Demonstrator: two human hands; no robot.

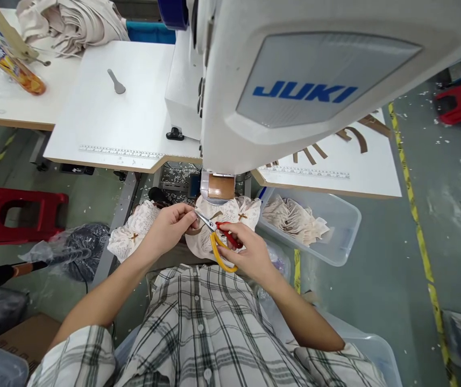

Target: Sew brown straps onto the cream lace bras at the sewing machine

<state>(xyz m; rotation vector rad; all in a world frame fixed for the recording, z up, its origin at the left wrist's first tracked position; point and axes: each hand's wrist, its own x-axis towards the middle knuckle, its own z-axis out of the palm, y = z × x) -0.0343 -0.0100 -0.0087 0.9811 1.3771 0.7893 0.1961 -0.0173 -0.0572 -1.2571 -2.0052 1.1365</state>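
Note:
My right hand point(250, 252) grips a pair of scissors point(219, 248) with a yellow handle loop; the red part in the same hand seems to be the other handle. The blades point up and left, their tips by the fingers of my left hand point(174, 226). Those fingers are pinched on a narrow brown ribbon point(194, 231), partly hidden by the hand. Below both hands lies white patterned fabric point(204, 246) with small brown bows, under the sewing machine head. More of this fabric point(127, 236) hangs to the left of my left wrist.
The white JUKI sewing machine point(314, 75) looms overhead, close in front. Brown strips point(309, 156) lie on the right table. A clear plastic bin point(339, 231) with beige fabric stands to the right. A drink bottle point(8, 59) lies at the upper left, a red stool point(16, 215) below.

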